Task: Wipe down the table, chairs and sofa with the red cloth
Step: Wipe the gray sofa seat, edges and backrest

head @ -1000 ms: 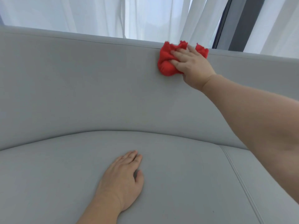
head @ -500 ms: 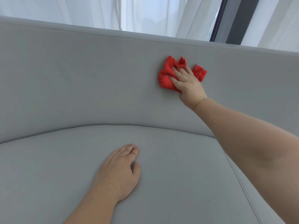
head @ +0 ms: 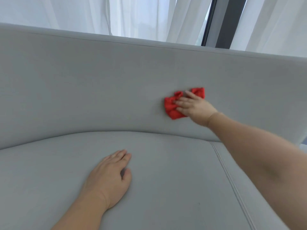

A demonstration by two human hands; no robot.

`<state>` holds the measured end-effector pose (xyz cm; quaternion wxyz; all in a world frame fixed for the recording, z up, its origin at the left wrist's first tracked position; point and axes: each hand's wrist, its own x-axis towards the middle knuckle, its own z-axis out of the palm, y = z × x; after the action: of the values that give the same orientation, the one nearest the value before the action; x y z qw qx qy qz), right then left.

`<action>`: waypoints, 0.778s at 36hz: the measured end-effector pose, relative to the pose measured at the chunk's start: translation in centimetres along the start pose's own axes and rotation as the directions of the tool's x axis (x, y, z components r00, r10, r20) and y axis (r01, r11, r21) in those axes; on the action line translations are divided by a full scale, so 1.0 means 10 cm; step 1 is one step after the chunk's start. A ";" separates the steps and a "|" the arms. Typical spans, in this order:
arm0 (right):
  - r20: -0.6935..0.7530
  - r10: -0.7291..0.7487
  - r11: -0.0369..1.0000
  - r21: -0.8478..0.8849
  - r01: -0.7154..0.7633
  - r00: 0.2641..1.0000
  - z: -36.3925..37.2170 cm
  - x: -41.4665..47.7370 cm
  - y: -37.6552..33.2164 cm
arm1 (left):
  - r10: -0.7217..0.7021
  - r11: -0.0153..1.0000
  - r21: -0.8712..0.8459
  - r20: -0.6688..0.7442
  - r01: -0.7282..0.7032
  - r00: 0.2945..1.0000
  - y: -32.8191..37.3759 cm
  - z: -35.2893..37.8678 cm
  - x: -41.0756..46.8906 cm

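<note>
Two bare hands work on a pale grey sofa (head: 83, 88), seen from above by the person wearing the camera. The right hand (head: 194, 108) reaches forward on an outstretched arm and presses a red cloth (head: 171, 108) against the upright backrest. Its fingers (head: 182, 102) lie fairly straight and close together across the cloth, pinning it flat to the fabric instead of closing round it. The hand is slightly blurred, and the thumb cannot be made out.

The red cloth is bunched and creased. Most of it shows past the fingertips and under them, on the side away from the wrist. A smaller fold pokes out above the knuckles, and the rest is hidden beneath the palm. The cloth sits against the lower half of the backrest, well below its top edge and a little above the line where backrest meets seat.

The left hand (head: 111, 178) rests palm down on the seat cushion (head: 166, 180), nearer the viewer and well apart from the cloth. Its fingers are straight and together, and it holds nothing. A stitched seam (head: 232, 180) runs along the cushion, passing beneath the right forearm.

Beyond the right hand, behind the top of the backrest, hang white sheer curtains (head: 132, 14) and a dark window frame (head: 221, 20).
</note>
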<state>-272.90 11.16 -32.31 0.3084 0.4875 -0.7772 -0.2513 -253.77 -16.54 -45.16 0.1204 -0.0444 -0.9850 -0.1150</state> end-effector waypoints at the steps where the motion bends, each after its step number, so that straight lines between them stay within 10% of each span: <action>1: -0.021 0.018 1.000 -0.023 -0.018 1.000 -0.08 0.00 0.16 | -0.001 1.000 0.007 0.004 0.001 1.000 0.00 0.00 0.00; 10: 0.018 0.626 0.763 0.190 -0.618 0.779 -0.59 0.00 1.03 | -0.022 0.999 0.047 0.050 0.020 0.998 0.03 -0.05 0.01; 19: 0.083 0.633 0.726 0.280 -0.628 0.770 -0.55 -0.01 0.97 | -0.071 0.974 0.223 0.157 0.035 0.985 0.47 -0.29 0.18; 28: -0.131 0.598 0.786 0.288 -0.546 0.791 -0.33 -0.04 1.00 | 0.286 0.955 -0.111 0.107 -0.274 0.952 1.82 0.28 0.47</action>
<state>-276.38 15.22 -23.23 0.3922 0.2847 -0.8747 0.0028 -256.88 2.08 -42.72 0.0728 -0.1964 -0.9677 -0.1406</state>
